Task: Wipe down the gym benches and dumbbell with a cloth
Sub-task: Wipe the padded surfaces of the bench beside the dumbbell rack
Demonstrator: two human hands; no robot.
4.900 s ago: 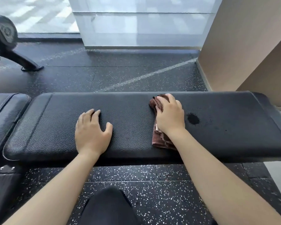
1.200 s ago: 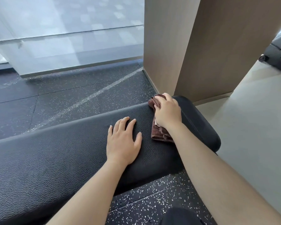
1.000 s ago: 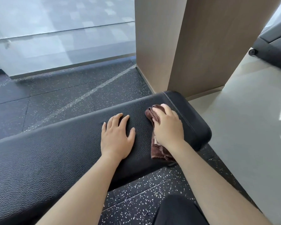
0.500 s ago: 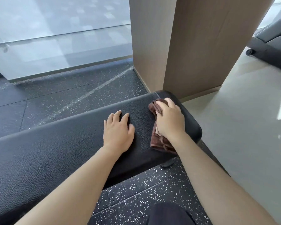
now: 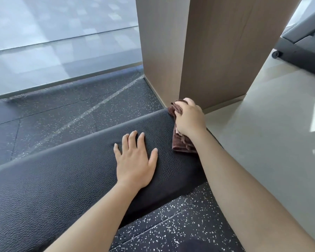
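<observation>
Slippage threatens: the brown cloth (image 5: 182, 142) sits at the gym bench's (image 5: 62, 179) far right corner, the right hand's (image 5: 188, 120) fingers curled over it. A push past the end could drop it or knock knuckles on the wooden pillar (image 5: 207, 51). The left hand (image 5: 135, 160) lies flat, fingers spread.

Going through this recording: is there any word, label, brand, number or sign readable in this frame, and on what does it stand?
None can be read.
The bench pad, the wooden column and the black machine at upper right show no lettering.
The brown cloth in the right hand shows a small pale patch, perhaps a tag: too small to read.
</observation>
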